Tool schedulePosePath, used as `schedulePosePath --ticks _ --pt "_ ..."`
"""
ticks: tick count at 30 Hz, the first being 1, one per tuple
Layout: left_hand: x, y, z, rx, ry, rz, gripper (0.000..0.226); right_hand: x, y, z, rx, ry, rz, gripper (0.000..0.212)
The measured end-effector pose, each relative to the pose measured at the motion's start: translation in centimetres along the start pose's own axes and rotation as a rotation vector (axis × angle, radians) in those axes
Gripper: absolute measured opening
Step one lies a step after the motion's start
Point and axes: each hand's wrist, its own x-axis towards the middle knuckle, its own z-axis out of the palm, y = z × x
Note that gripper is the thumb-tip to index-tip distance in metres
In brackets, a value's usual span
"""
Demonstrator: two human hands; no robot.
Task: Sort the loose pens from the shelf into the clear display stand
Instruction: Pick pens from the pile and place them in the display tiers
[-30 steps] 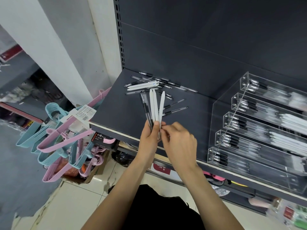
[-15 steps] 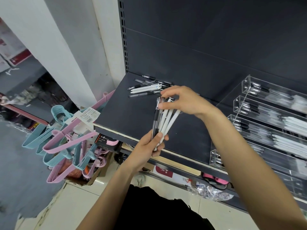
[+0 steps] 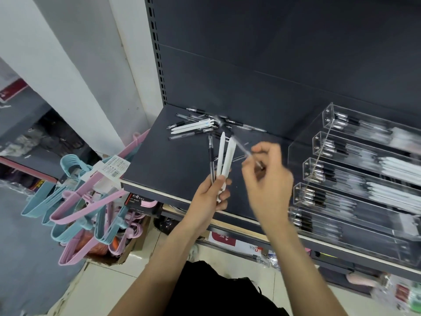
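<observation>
The left hand [image 3: 210, 190] is closed around the lower ends of a small bundle: two white pens [image 3: 224, 156] fanned upward beside one clear pen [image 3: 211, 160] with a black grip, all held above the front edge of the dark shelf [image 3: 159, 160]. Just to the right, the right hand [image 3: 268, 176] — blurred — pinches a thin clear pen [image 3: 245, 150] between thumb and fingertips, its far end angled up and left toward the white pens; whether it touches them is hard to tell through the blur. Behind the hands, a loose pile [image 3: 200, 124] of clear and white pens lies scattered near the back left of the shelf. On the right end of the shelf sits the clear stand [image 3: 300, 151] — stepped tiers, each already holding rows of pens lying lengthwise, black-gripped ones at the near ends and white ones farther right. Left of the shelf, pink and blue hangers [image 3: 75, 201] hang in a bunch with a white barcode tag [image 3: 114, 167].
</observation>
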Motion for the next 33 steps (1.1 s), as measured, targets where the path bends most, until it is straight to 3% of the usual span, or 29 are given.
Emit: schedulePosePath --ticks 5,12,17,19,22,24,26,27,31,33 --pt "0.9 0.3 1.6 0.092 0.084 0.05 0.024 -4.0 1.4 2.4 -0.341 0.045 -0.195 0.002" --pt "1.3 0.2 1.9 0.04 0.015 0.006 0.061 -4.6 1.1 2.4 -0.443 0.009 -0.147 0.013" --pt "2.4 0.3 0.7 0.034 -0.074 -0.059 0.029 -4.9 2.4 0.6 -0.359 -0.13 -0.205 0.025" --pt "2.6 0.2 0.4 0.063 -0.126 -0.066 0.03 -4.7 2.8 -0.5 -0.262 -0.074 -0.105 0.023" --pt "2.2 -0.4 1.5 0.108 -0.248 -0.088 0.028 -3.1 4.0 -2.2 0.073 0.015 0.308 0.024" --pt "1.6 -1.3 3.2 0.119 -0.29 -0.119 0.025 -1.9 5.6 -3.5 0.191 -0.099 0.493 0.024" --pt "1.1 -2.5 5.4 0.096 -0.308 -0.149 0.02 -1.1 7.3 -4.8 0.233 -0.225 0.505 0.012" --pt "0.8 -3.1 6.7 0.078 -0.303 -0.154 0.018 -0.9 8.1 -5.6 0.245 -0.246 0.489 0.02" --pt "0.3 -6.3 12.0 0.098 -0.189 -0.084 0.021 -0.9 11.5 -9.6 0.411 -0.263 0.516 0.02" --pt "-0.1 -8.2 15.1 0.123 -0.116 -0.049 0.022 -1.2 13.7 -11.8 0.374 -0.288 0.479 0.018"
